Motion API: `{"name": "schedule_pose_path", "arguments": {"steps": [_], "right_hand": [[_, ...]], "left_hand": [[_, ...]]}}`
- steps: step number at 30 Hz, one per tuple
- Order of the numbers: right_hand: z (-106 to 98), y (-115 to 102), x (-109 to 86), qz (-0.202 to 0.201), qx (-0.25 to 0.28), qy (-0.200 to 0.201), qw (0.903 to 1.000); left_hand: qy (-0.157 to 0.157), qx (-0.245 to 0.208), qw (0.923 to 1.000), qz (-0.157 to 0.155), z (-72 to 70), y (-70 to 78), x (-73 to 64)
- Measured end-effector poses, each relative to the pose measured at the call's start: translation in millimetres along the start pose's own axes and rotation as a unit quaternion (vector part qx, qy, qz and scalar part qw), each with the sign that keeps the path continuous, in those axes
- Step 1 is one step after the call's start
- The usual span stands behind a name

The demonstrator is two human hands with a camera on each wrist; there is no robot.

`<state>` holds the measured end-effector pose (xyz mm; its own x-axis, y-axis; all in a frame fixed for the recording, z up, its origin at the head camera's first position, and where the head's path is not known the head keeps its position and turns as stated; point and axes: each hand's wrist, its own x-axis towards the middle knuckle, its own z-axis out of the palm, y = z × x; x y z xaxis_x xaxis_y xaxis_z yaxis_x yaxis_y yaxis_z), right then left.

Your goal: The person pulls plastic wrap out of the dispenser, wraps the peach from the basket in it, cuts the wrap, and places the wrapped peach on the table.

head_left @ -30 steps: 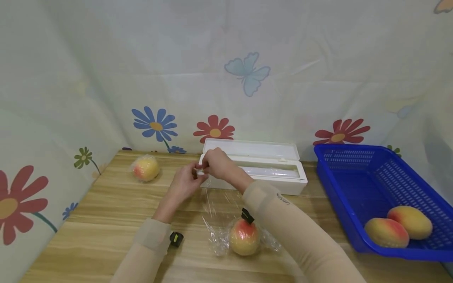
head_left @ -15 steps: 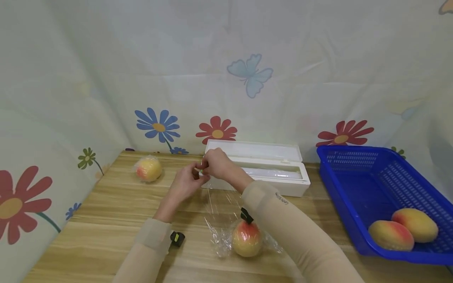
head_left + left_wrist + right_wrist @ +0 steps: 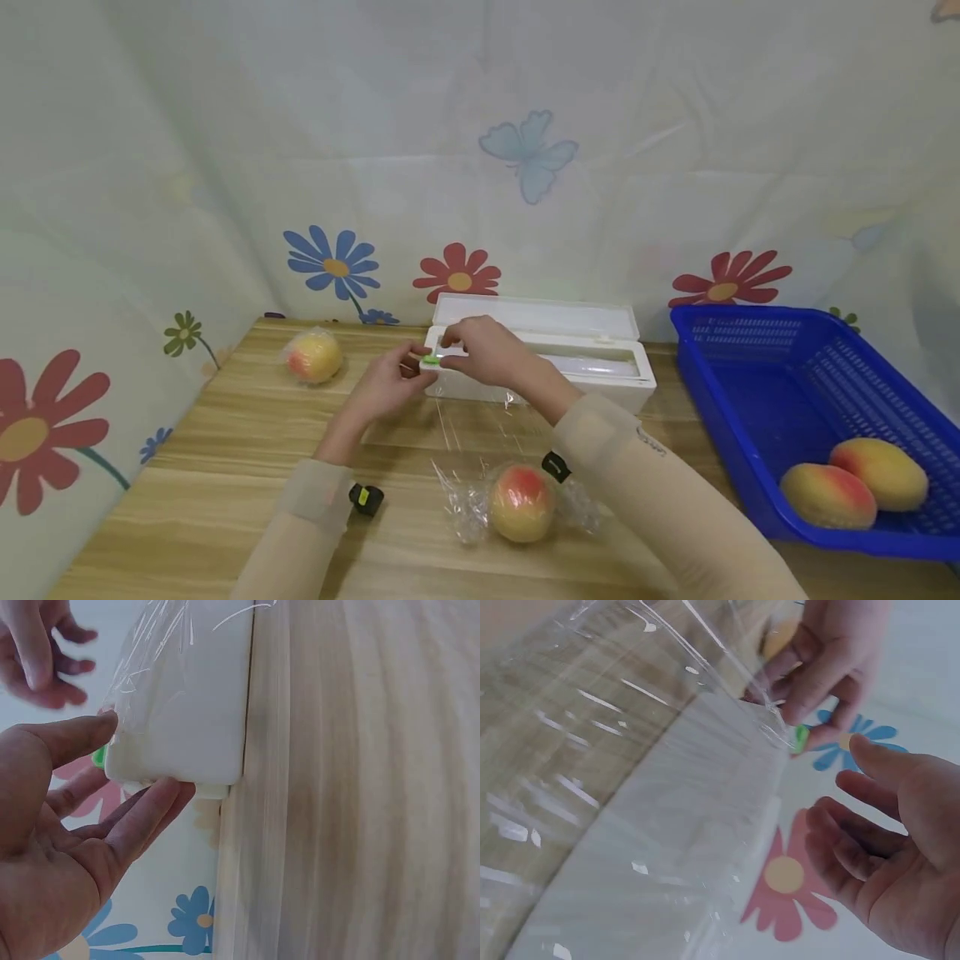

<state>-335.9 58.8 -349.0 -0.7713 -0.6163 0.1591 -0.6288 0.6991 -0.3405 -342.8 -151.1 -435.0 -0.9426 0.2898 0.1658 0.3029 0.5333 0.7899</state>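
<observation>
Change: right hand [image 3: 491,354] has let go. 0.5 s ago its fingertips met the left hand's [image 3: 386,382] at the left end of the white box [image 3: 615,396]; now it has backed off to the right and the green piece [image 3: 431,360] there shows fully.

Right grip: spread, fingers loosely bent, nothing in it. Both wrist views show a gap to the green piece. Left grip: still pinching the box's left end, thumb on the front top edge, fingers on the end face. Can't tell if it also traps film.

Film [image 3: 465,425] runs from the box front across the counter [image 3: 225,467] to the near fruit [image 3: 522,504], no cut line visible. Fruit sits in front of the box, film bunched on both sides of it. It hasn't noticeably moved. Lid [image 3: 536,315] is up, roll [image 3: 592,367] lies inside.

My read: film sheet is still joined to the roll, so the near fruit isn't separate yet. Left hand looks to be steadying the box, right hand is unloaded.

Rest unchanged: 1 wrapped fruit [image 3: 313,357] back left, 2 fruits [image 3: 828,497] in the blue basket [image 3: 723,425], no film visible on those.
</observation>
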Motion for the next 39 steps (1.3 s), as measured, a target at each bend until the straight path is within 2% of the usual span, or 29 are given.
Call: {"name": "schedule_pose_path", "arguments": {"steps": [7, 12, 15, 21, 25, 29, 32, 36, 39], "right_hand": [[-28, 0, -51.0, -0.034, -0.002, 0.004, 0.9994], [-39, -2, -85.2, -0.035, 0.001, -0.002, 0.9994], [-38, -2, -103.1, -0.026, 0.009, -0.015, 0.9995], [-29, -3, -134.4, 0.000, 0.004, -0.082, 0.9967], [-20, -8, -148.8, 0.015, -0.011, -0.123, 0.9923], [-6, -13, -160.2, 0.029, -0.014, -0.130, 0.9909], [7, -15, -166.2, 0.032, -0.021, -0.124, 0.9915], [22, -16, -169.6, 0.021, -0.033, -0.119, 0.9921], [29, -17, -171.2, 0.007, -0.047, -0.120, 0.9917]], "left_hand": [[-0.027, 0.001, 0.9996, -0.002, -5.3, 1.4, -0.8], [-0.042, 0.003, 0.9991, 0.012, -9.4, 4.9, -2.4], [-0.037, 0.015, 0.9991, 0.012, -11.3, 9.1, -3.9], [0.007, 0.026, 0.9996, 0.002, -16.6, 31.3, -11.6], [0.020, 0.026, 0.9993, 0.015, -19.1, 47.0, -17.5], [0.016, 0.025, 0.9991, 0.030, -21.0, 51.7, -20.2], [0.000, -0.017, 0.9990, 0.042, -24.0, 52.7, -21.5], [-0.020, -0.065, 0.9953, 0.070, -28.7, 58.3, -24.4], [-0.018, -0.061, 0.9929, 0.100, -28.8, 64.9, -27.8]]}}
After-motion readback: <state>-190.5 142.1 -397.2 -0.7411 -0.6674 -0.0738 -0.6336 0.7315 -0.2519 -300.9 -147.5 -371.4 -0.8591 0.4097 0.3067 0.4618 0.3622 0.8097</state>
